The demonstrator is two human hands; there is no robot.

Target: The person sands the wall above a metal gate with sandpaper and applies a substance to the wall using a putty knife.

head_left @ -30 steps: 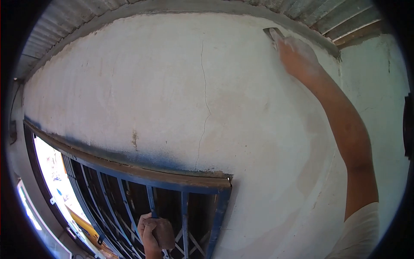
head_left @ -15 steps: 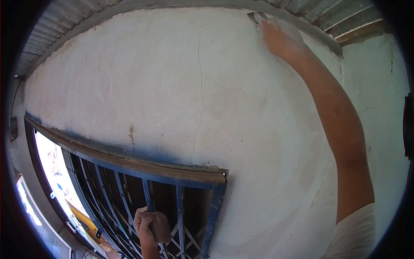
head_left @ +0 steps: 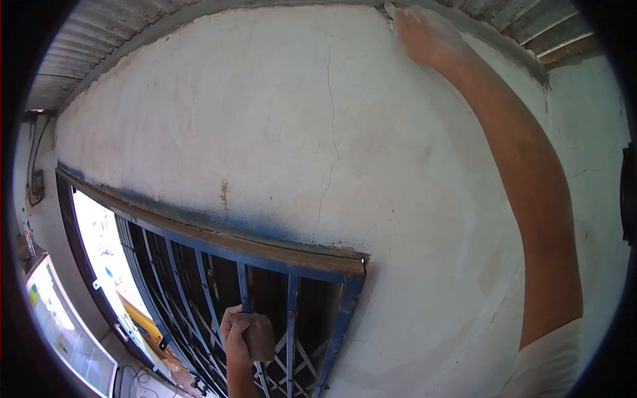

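My right hand [head_left: 424, 36] is raised to the top of the white wall [head_left: 265, 119], its fingers closed on a small scraper [head_left: 385, 11] whose dark blade sits at the wall's upper edge. Most of the scraper's handle is hidden by the fingers. Low in view, my left hand [head_left: 236, 337] is closed around a flat, reddish-brown piece [head_left: 261, 337] with rounded corners. That hand is up against a bar of the blue metal gate [head_left: 292, 325], and its fingers overlap the bar. A thin crack runs down the wall left of my right arm.
A wooden lintel [head_left: 219, 237] spans the gate top, with blue paint smears above it. Corrugated roofing [head_left: 106, 40] meets the wall overhead. At lower left are a glass-fronted case [head_left: 70, 325], a yellow item [head_left: 142, 318] and cables.
The wall and gate have shifted right in view as the head turned left. My right hand has moved slightly left and up along the wall's top edge; my left hand stays at the gate bar.
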